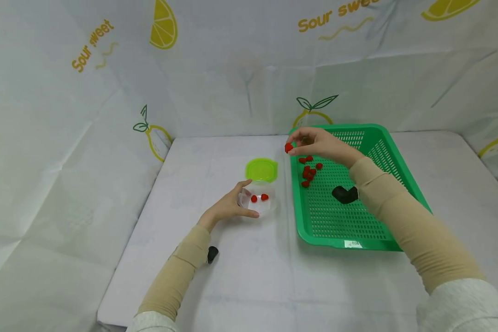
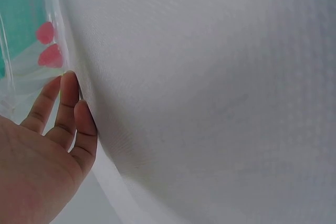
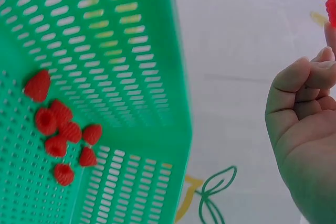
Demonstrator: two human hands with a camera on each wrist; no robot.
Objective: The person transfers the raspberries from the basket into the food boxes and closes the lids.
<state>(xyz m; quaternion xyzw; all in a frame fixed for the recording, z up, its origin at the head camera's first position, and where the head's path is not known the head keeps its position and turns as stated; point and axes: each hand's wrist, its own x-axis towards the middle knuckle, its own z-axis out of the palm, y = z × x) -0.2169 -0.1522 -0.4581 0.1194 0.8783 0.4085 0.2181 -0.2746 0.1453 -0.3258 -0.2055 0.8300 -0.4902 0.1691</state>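
Item: raspberries, moving from basket to tub. My right hand (image 1: 321, 144) pinches one raspberry (image 1: 288, 147) above the green basket's (image 1: 402, 177) left rim. My left hand (image 1: 228, 207) cups the clear tub (image 1: 260, 202) on the table (image 1: 240, 276). Two berries (image 1: 259, 198) inside; I judge most remain, clustered in the basket (image 1: 309, 169).

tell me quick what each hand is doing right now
Left hand: fingers curled round the clear container, holding it.
Right hand: fingers pinching one red berry.
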